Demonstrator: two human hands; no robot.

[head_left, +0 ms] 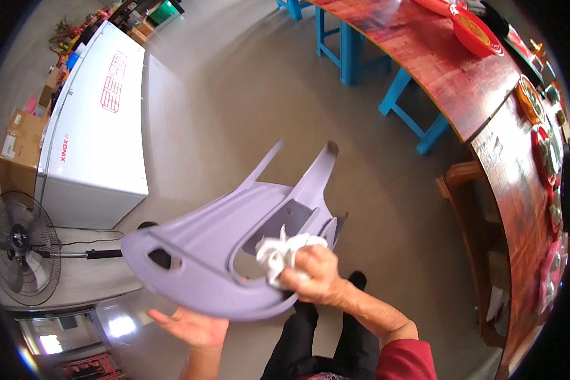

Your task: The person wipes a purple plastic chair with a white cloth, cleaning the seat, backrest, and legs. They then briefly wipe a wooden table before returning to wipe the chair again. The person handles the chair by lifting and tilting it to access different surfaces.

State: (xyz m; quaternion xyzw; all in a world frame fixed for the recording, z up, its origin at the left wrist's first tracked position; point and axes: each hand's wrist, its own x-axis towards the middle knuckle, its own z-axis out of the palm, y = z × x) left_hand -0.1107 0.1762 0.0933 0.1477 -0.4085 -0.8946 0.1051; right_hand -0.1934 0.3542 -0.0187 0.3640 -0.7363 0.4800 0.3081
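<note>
A light purple plastic chair (pixel 199 253) is tilted in front of me, its backrest towards me and two of its legs pointing away. Under the near edge of the backrest, my left hand (pixel 197 326) bears the chair, palm up and thumb stretched out; the chair hides most of its fingers. My right hand (pixel 315 272) is closed round a crumpled white cloth (pixel 274 254), which is at the right side of the backrest, by its large opening.
A white chest freezer (pixel 98 120) stands at the left, with a black fan (pixel 22 247) nearer me. Along the right curves a reddish wooden table (pixel 424 69), holding red bowls (pixel 475 31) and dishes. Blue stools (pixel 411 111) and a wooden chair (pixel 459 180) stand beside it.
</note>
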